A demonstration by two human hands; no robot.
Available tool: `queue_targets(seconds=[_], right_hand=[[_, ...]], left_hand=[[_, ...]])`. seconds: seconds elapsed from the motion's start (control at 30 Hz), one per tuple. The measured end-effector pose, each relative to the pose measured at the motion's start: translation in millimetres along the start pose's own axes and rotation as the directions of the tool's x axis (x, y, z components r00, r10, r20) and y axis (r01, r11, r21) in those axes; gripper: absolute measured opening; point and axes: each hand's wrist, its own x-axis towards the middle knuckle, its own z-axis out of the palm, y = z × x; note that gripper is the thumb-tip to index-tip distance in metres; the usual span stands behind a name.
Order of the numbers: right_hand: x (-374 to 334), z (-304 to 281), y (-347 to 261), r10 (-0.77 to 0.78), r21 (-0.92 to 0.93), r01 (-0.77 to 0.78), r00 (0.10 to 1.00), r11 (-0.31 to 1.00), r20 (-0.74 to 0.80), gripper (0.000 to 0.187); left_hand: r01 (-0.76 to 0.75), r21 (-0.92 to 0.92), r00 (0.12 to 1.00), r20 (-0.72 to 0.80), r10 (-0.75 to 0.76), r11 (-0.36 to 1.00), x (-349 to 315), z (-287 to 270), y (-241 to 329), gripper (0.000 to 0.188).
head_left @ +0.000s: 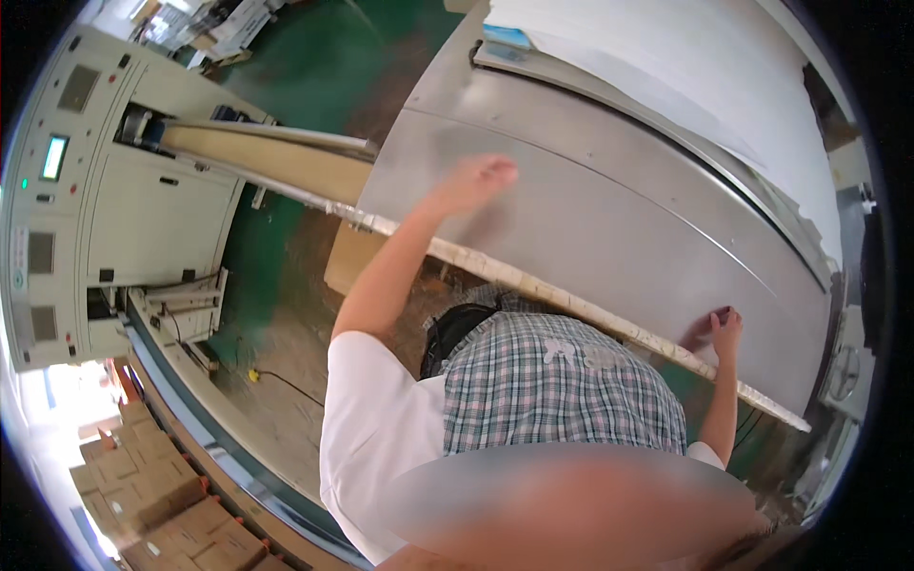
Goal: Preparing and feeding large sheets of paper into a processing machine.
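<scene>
My left hand (476,183) hovers over the left part of the bare grey metal table (590,224). Its fingers are bent and smeared by motion; I make out nothing in them. Near the table's right front, my right hand (726,331) is at the metal surface, thumb and fingers a little apart, with no object showing in it. A pale, worn strip (533,283) runs along the table's near edge, close to my checked apron (543,381).
White sheet material (666,67) covers the table's far side behind a raised metal bar (657,143). At left, a tan conveyor belt (276,162) joins a cream machine cabinet (152,200). Stacked cartons (143,476) stand lower left; a cable (290,385) lies on the floor.
</scene>
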Motion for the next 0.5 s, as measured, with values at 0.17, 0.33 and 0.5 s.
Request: queue_targets(seconds=[0.17,0.33,0.5], right_hand=[[8.3,-7.3,-38.1,0.134,-0.195,-0.114,0.986,0.974,0.097,0.065],[12.8,-15.7,-50.8,0.219,-0.221,-0.172,0.953,0.960,0.208,0.079],[22.1,-30.4,-64.0,0.370,-0.236,-0.294,0.829,0.926,0.419,0.102]], left_hand=[[-0.059,0.136,0.941,-0.324,0.101,0.989,139.6,-57.2,-64.7,0.030],[0.006,0.120,0.813,-0.578,0.065,0.993,274.2,-90.8,-98.2,0.027],[-0.052,0.053,0.609,-0.789,0.074,0.997,376.3,-90.5,-133.3,0.026]])
